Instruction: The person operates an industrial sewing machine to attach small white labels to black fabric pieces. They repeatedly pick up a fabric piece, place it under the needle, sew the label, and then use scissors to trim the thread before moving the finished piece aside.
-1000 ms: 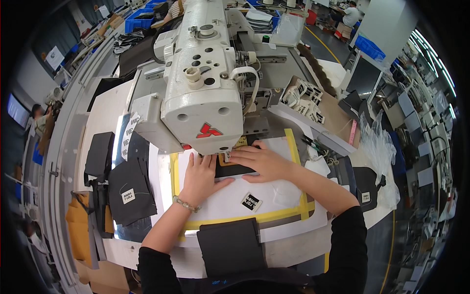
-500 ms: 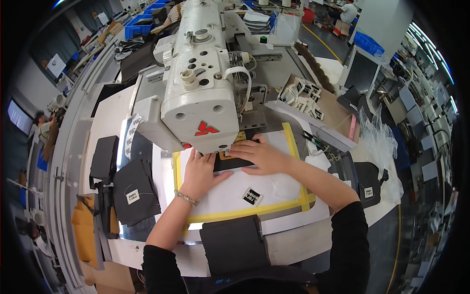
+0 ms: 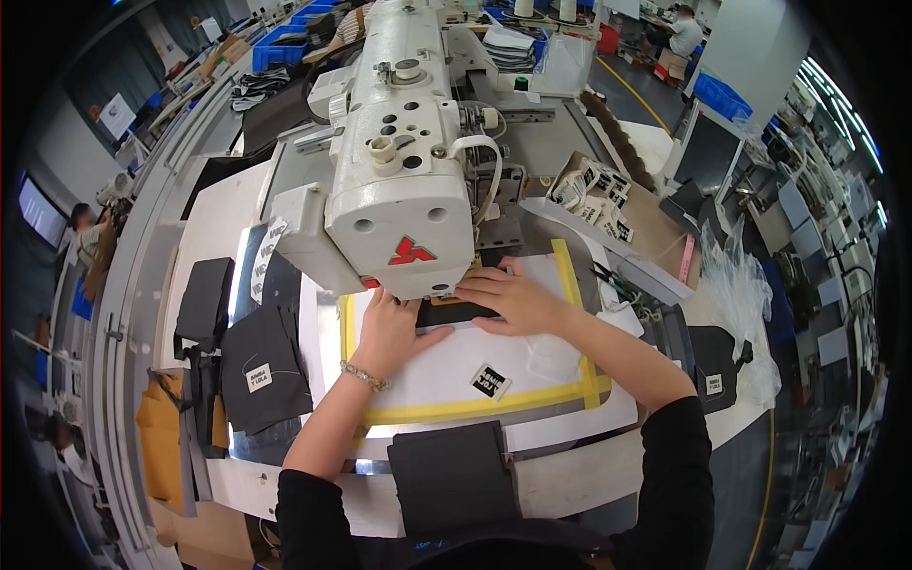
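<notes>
A white sewing machine head (image 3: 399, 209) stands over a white work plate (image 3: 427, 370) edged with yellow tape. A dark fabric piece (image 3: 458, 313) lies partly under the head, its far part hidden. My left hand (image 3: 391, 334) rests at its left edge, thumb stretched out, fingertips partly hidden by the head. My right hand (image 3: 513, 302) lies flat along the piece's right side, fingers extended across it. Both hands press from above and grasp nothing. Nearer to me on the plate lies one loose black-and-white label (image 3: 490, 382).
Dark fabric pieces lie in a stack (image 3: 454, 475) at the front edge and a pile (image 3: 264, 369) at left. A cardboard box (image 3: 655, 237) of labels stands at right, near green-handled snips (image 3: 608, 275) and a clear plastic bag (image 3: 741, 285). Another person (image 3: 676, 36) sits far back.
The dark fabric piece has slid a little farther under the machine head, with both hands still flat on it. The whole view has shifted slightly.
</notes>
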